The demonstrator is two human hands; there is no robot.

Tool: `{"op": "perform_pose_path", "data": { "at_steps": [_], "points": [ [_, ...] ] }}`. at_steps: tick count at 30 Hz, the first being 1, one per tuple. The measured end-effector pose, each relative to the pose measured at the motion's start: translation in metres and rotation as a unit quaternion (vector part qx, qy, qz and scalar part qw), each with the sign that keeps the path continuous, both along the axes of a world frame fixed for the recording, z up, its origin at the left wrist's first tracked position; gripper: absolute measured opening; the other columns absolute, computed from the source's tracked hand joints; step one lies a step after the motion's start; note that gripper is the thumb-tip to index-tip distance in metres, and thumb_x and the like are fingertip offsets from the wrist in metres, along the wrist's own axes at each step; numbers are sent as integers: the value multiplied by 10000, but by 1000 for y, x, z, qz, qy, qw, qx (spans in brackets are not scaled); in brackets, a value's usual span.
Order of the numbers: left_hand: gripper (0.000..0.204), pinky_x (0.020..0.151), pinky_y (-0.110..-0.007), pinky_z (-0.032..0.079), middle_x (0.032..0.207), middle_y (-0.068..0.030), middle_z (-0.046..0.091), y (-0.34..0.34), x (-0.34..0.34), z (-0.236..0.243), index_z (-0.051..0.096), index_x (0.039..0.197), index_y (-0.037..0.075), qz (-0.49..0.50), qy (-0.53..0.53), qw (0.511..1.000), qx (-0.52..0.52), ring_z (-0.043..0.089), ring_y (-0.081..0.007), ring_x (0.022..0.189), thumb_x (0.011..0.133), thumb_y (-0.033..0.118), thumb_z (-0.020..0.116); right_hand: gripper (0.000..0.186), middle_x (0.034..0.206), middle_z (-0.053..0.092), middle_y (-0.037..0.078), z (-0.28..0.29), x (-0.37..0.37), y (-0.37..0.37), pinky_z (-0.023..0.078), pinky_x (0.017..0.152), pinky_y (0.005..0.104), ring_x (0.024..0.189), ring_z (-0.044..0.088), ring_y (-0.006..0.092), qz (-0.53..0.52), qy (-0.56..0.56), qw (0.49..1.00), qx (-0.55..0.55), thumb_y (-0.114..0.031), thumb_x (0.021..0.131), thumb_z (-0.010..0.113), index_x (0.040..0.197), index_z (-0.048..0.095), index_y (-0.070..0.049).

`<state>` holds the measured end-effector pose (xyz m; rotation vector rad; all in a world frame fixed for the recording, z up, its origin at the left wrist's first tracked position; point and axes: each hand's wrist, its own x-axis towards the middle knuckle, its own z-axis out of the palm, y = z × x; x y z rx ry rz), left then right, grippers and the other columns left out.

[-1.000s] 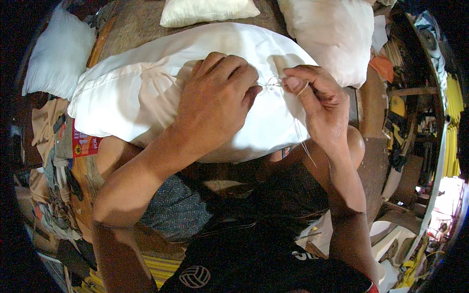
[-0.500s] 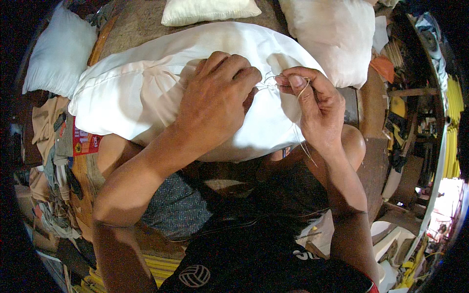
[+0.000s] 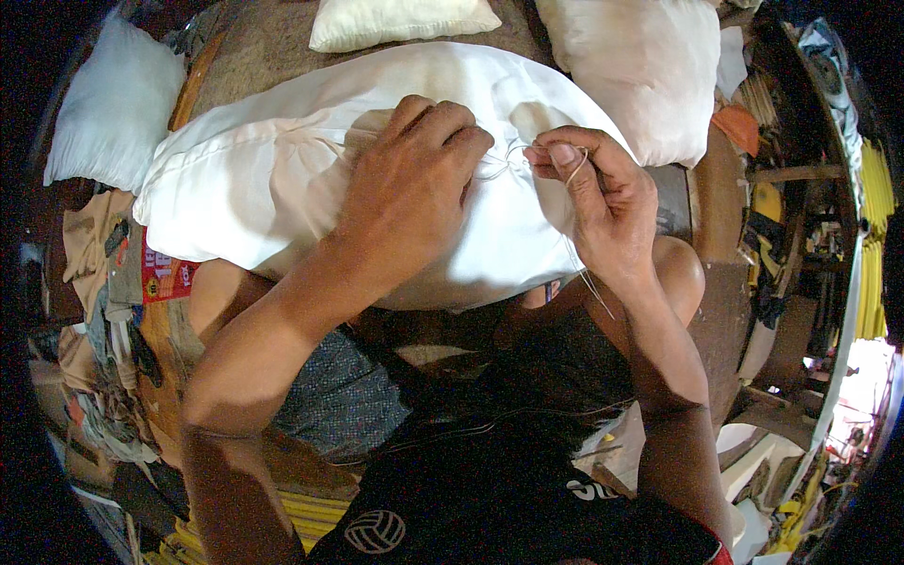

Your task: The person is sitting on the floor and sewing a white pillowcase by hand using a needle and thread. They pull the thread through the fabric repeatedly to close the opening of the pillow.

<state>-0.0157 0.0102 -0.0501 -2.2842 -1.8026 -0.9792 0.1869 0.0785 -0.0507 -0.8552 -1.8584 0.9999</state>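
Observation:
A large white stuffed pillow (image 3: 226, 207) lies across my lap, its cloth gathered and creased along the seam to the left. My right hand (image 3: 607, 198) is closed in a pinch on a pale thread (image 3: 584, 162) above the pillow's right part. Thin loops of that thread cross the cloth between my hands, and loose ends hang below the right wrist. Curled fingers of my left hand (image 3: 410, 184) rest at the middle of the pillow; the fingertips are hidden behind the hand, so what they grip does not show.
Other pillows lie around: a pale blue one (image 3: 118, 104) at far left, a small cream one (image 3: 405, 21) ahead, a big cream one (image 3: 640, 80) at far right. Crumpled clothes (image 3: 99, 254) sit at left. A cluttered wooden shelf (image 3: 800, 174) stands at right.
My left hand has shifted slightly left, and more of the thread loops now shows between the hands. My right hand has moved a little left and stays pinched on the thread.

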Motion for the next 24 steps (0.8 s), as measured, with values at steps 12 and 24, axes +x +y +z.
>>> {"op": "perform_pose_path", "data": {
  "at_steps": [12,24],
  "points": [
    [156,906,-407,533,1035,-102,633,4,2,5,666,975,44,-36,36,998,47,599,-303,1041,832,100,635,183,960,735,117,7,-3,-4,545,799,283,869,691,162,0,53,998,-30,-114,1024,630,1076,724,34],
    [127,930,-459,511,1058,-149,639,1,-3,3,675,947,13,-42,3,999,4,600,-362,1052,831,64,680,184,955,749,123,1,-4,-3,545,815,305,891,704,180,-8,10,1000,2,-142,1023,636,1066,737,6]
  ]
}}
